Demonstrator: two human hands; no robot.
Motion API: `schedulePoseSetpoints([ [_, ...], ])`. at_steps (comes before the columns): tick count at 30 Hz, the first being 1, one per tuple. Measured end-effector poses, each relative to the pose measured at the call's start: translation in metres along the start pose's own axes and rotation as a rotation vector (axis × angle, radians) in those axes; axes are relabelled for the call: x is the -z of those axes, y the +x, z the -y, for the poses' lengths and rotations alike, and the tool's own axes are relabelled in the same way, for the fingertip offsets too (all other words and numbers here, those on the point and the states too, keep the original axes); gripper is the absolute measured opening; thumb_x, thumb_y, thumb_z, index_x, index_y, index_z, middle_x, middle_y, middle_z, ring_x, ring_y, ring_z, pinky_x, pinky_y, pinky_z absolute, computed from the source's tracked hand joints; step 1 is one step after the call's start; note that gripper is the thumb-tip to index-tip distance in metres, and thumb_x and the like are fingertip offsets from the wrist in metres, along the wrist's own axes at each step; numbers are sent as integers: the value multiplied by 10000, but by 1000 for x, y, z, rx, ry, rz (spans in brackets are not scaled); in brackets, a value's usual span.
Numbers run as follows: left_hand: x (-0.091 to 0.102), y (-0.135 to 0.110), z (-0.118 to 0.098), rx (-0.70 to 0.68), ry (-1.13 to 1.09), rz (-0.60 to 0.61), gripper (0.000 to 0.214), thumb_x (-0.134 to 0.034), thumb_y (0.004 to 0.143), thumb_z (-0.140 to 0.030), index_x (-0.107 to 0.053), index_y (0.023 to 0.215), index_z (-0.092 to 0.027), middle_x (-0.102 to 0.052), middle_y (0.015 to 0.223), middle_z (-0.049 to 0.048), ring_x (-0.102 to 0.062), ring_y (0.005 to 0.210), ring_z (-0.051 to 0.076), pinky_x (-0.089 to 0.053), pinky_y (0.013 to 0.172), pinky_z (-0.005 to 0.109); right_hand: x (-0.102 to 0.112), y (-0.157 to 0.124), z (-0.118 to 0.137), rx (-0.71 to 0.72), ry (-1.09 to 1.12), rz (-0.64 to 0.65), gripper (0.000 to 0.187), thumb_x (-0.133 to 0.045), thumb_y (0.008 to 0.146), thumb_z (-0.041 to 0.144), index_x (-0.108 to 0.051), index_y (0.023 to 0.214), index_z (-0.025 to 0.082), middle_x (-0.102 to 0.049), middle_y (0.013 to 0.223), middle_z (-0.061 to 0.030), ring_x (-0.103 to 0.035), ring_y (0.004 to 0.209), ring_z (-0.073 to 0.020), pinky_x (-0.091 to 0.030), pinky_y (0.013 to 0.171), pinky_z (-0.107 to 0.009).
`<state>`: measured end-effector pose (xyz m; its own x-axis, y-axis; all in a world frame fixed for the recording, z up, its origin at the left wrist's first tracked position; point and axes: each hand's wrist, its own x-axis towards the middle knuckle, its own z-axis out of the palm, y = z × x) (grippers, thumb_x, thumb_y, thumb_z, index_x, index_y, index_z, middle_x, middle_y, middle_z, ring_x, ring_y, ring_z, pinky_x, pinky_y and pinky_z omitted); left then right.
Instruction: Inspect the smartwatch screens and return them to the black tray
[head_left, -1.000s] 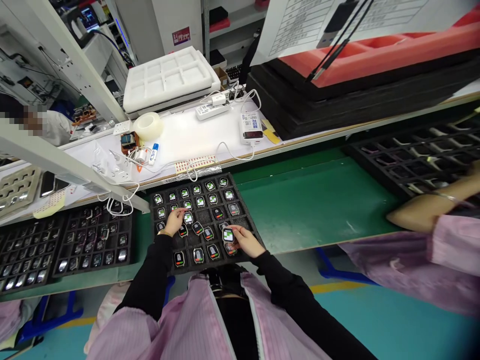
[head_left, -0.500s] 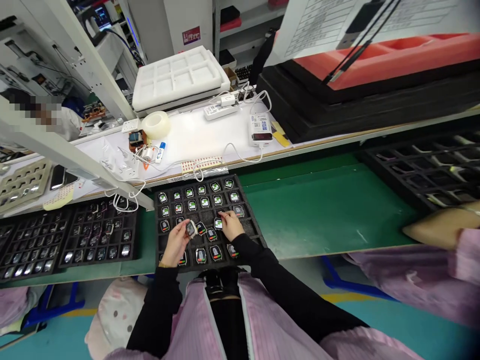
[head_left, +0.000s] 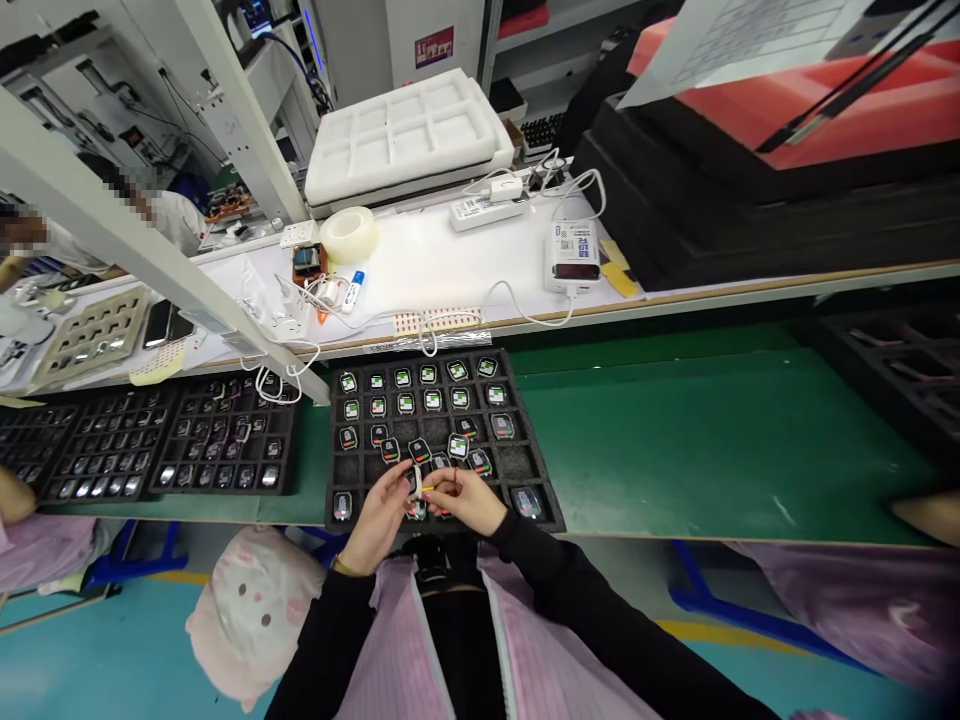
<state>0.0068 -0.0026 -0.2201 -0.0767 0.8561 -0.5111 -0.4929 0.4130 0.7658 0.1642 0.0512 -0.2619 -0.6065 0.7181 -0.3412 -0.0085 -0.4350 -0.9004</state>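
Observation:
My left hand point(head_left: 381, 518) pinches a smartwatch case point(head_left: 417, 482) with a pale frame, turned on edge above the front of a black foam tray point(head_left: 517, 462). Close against it, my right hand point(head_left: 466, 498) has its thumb and fingers pinched together at the case's side. A thin yellow piece point(head_left: 427, 489) shows at those fingertips; its kind is too small to make out. Several watch cases with lit screens point(head_left: 433, 400) sit in the tray's pockets. Others, such as one lit watch case point(head_left: 458, 446), lie loosely across the dividers just beyond my hands.
More black trays of watches point(head_left: 217, 440) stand to the left on the green bench point(head_left: 660, 430). Another tray point(head_left: 900, 360) is at the right. The shelf behind holds a tape roll point(head_left: 349, 234), a white device with a cable point(head_left: 574, 252) and white foam trays point(head_left: 409, 140). Co-workers' arms show at both sides.
My right hand has left the tray's pockets and come in beside my left. The watch case has turned from face-up to edge-on and moved nearer my body. The view has shifted left.

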Motion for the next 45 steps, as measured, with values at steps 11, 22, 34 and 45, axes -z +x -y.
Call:
schedulePoseSetpoints([
  [11, -16, -20, -17, 104, -112, 92, 469, -835, 667, -284, -675, 1096, -184, -675, 1070, 80, -641, 890, 152, -505, 765, 232, 1, -21, 47, 221, -134, -95, 295, -716, 764, 438, -736, 871, 164, -709, 842, -70, -650, 777, -195, -530, 758, -312],
  [22, -31, -33, -32, 159, -197, 124, 576, -839, 650, -183, -608, 1177, -161, -688, 934, 50, -639, 803, 95, -496, 762, 177, -8, -27, 66, 402, -243, -320, 243, -682, 818, 411, -691, 844, 170, -698, 811, -60, -646, 717, -186, -536, 681, -304],
  [34, -34, -34, -35, 15, 267, 133, 604, -840, 651, -247, -526, 1165, -210, -645, 1089, 47, -639, 911, 123, -491, 850, 241, 78, 27, -8, 210, -1085, -413, 484, -733, 737, 277, -626, 1183, 122, -593, 1181, -158, -557, 1093, -317, -440, 981, -447],
  [45, -43, -46, -41, -73, 370, 130, 530, -804, 689, -264, -526, 1135, -196, -640, 1071, 61, -621, 912, 132, -488, 812, 242, 75, 38, -18, 186, -953, -495, 362, -737, 661, 201, -585, 982, 134, -608, 1057, -153, -559, 1051, -341, -446, 926, -477],
])
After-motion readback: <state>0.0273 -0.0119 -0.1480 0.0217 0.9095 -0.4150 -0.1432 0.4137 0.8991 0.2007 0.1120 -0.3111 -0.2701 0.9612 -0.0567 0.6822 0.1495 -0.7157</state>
